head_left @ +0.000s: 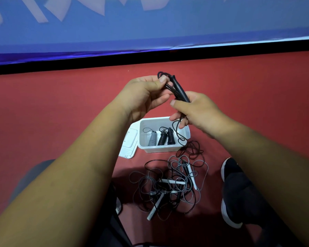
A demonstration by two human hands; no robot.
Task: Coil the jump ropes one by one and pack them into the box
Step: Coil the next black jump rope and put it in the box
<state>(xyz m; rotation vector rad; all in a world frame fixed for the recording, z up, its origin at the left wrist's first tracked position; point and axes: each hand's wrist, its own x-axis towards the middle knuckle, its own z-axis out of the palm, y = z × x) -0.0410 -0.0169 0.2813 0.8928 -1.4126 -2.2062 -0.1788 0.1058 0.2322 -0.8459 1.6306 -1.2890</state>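
My left hand [146, 94] pinches the black cord next to the black handles of a black jump rope [179, 90], held up above the floor. My right hand [194, 109] grips the lower end of those handles, and the rope's cord hangs down past the box to the floor. Below the hands stands a white plastic box [161, 148] holding three coiled ropes, one grey [152, 139] and two black [166, 137]. A tangled pile of grey and black ropes with white handles [171, 184] lies on the red floor in front of the box.
The box's white lid [129, 143] leans against its left side. My black shoe [234, 191] rests on the floor right of the pile. A black strip and a blue banner [150, 32] border the red floor at the back.
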